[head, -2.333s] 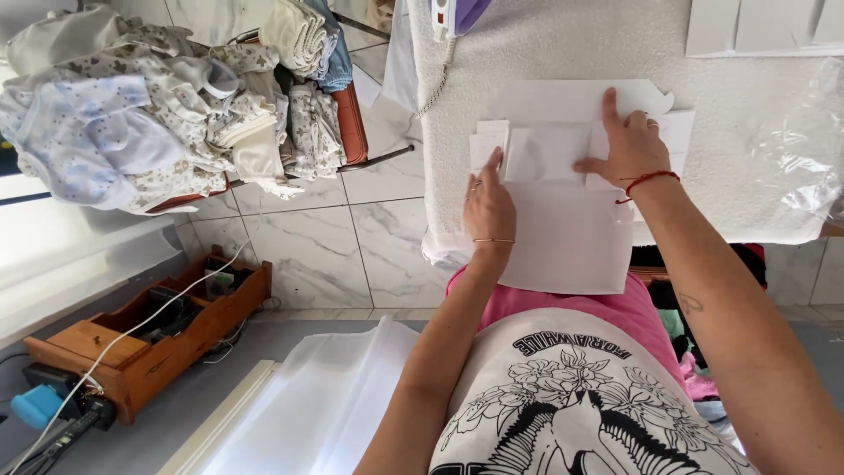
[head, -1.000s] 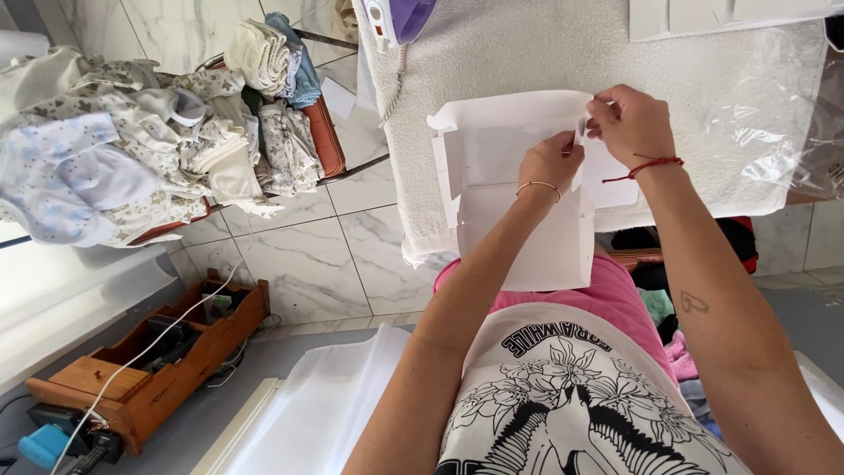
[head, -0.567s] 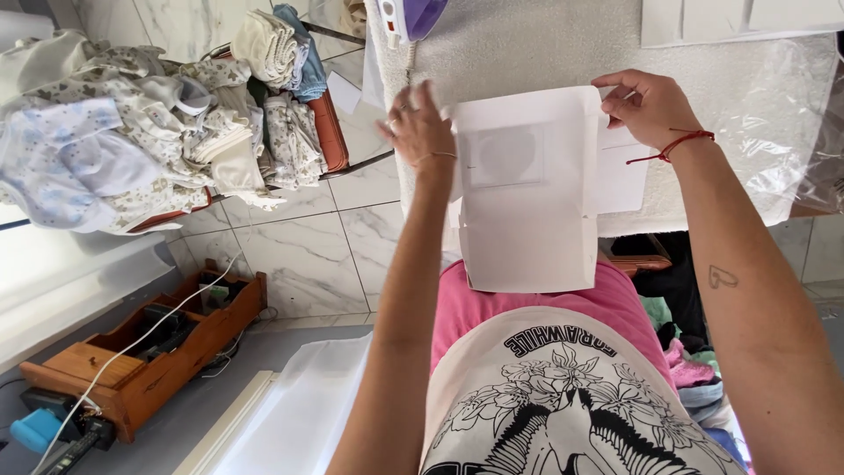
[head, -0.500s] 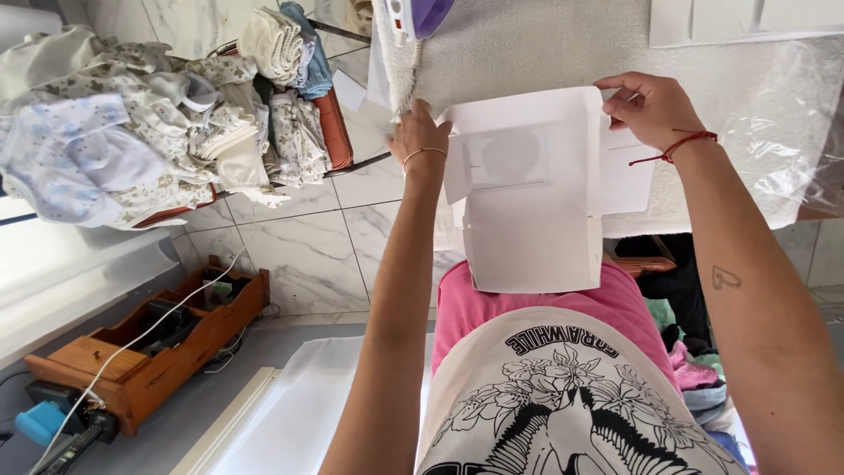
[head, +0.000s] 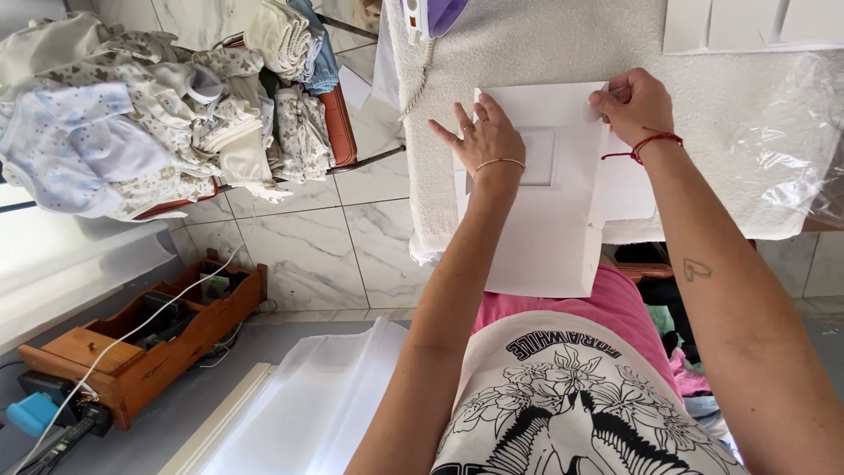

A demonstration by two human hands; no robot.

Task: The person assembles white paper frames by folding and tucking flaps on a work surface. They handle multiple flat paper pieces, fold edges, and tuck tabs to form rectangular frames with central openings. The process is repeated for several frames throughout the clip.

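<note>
A white folded paper piece (head: 549, 198) lies across the near edge of a towel-covered work surface (head: 527, 44), its lower end hanging past that edge toward the person's pink-and-white shirt. The left hand (head: 488, 141) lies flat on the paper's left part, fingers spread, palm down, a thin bracelet at the wrist. The right hand (head: 635, 104) sits at the paper's far right corner, fingers curled and pinching something small there — whether a flap of the paper itself or a separate strip is hard to make out, since the knuckles cover it. A faint rectangular outline shows through the paper beside the left hand. A sheet of clear plastic (head: 774, 158) covers the right part of the surface, cut off by the frame. At the far edge a purple-and-white iron (head: 431, 16) shows only partly — its top is out of view. To the left, a heap of baby clothes (head: 149, 114) rests on a chair, and a wooden box (head: 145, 339) stands on the floor.
</note>
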